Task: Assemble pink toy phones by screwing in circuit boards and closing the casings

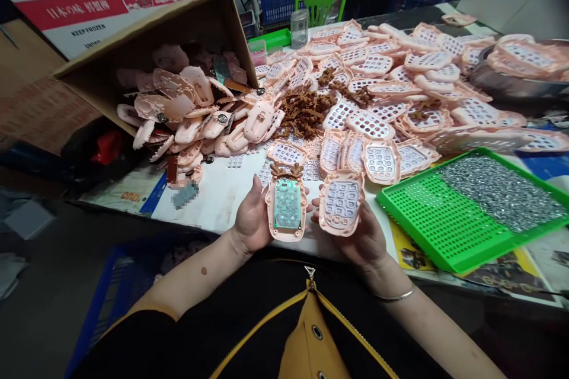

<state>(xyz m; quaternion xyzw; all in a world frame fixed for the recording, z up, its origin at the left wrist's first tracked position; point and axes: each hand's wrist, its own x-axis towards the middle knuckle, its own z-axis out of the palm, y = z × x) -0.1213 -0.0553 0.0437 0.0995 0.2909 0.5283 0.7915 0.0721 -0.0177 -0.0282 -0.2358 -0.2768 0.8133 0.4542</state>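
In my left hand is a pink plastic toy phone shell with brown antler pieces at its top and a green circuit board inside. My right hand holds a second pink shell, fitted with a pale keypad sheet. The two shells are side by side, apart, with their inner faces up. Just beyond them stand several pink shells with keypads. A heap of brown antler pieces lies farther back.
A tipped cardboard box at left spills pink shells with wires and speakers. A large pile of keypad shells covers the back right. At right, a green tray carries many small screws. A metal bowl stands behind it.
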